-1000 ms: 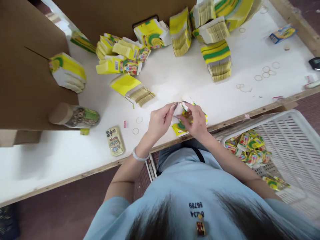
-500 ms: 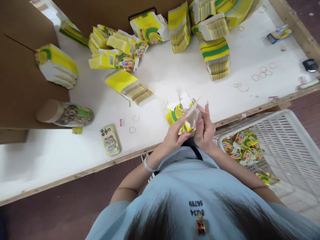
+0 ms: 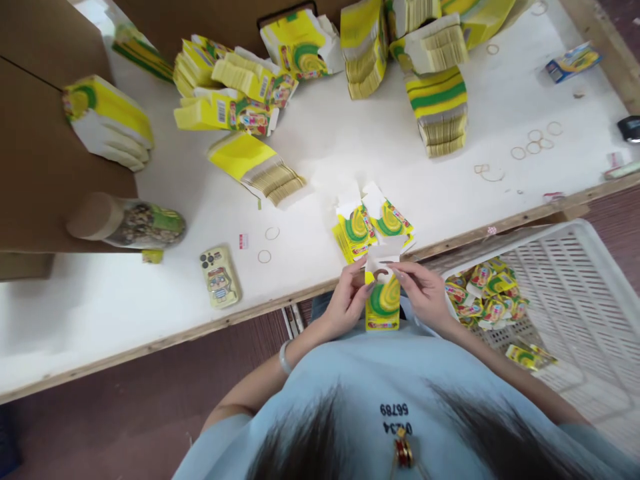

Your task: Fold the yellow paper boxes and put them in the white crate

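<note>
The left hand and right hand pinched an unclosed carton in their fingers, lower centre; the lower-right basket held others; upper-right stacks lay flat.

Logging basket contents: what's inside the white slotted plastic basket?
Inside the basket: a heap of yellow-and-green printed packs, plus a few loose packs beside it. Anything under the heap is covered.

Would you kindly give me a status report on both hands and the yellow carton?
Left hand and right hand gripping yellow carton near its top, white flap up; more cartons just beyond; nothing seen blocking either hand.
</note>
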The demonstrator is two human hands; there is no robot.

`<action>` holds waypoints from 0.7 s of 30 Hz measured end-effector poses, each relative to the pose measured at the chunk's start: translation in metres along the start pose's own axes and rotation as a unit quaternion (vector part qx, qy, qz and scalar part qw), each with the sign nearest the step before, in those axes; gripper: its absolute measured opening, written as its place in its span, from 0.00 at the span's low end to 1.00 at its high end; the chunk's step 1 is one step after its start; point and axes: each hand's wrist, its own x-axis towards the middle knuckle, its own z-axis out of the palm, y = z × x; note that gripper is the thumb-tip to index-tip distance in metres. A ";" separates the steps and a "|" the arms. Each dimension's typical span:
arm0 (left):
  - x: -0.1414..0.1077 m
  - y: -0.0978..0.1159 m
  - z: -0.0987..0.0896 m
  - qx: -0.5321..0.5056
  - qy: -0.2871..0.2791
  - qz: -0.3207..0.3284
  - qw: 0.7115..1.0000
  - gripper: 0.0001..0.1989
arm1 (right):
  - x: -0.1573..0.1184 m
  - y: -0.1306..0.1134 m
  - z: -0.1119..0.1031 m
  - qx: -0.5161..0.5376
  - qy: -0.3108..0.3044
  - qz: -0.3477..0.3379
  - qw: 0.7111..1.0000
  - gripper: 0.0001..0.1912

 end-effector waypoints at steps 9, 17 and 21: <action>0.002 0.011 -0.004 -0.018 0.013 -0.051 0.998 0.29 | 0.001 -0.014 -0.020 -0.030 -0.092 0.001 0.995 0.16; 0.001 0.011 -0.010 0.013 -0.024 -0.016 0.999 0.20 | -0.004 -0.005 -0.023 -0.056 0.001 -0.103 0.993 0.11; 0.003 0.006 -0.011 -0.012 -0.034 0.041 0.999 0.34 | 0.000 -0.006 -0.036 -0.075 -0.115 -0.216 0.967 0.23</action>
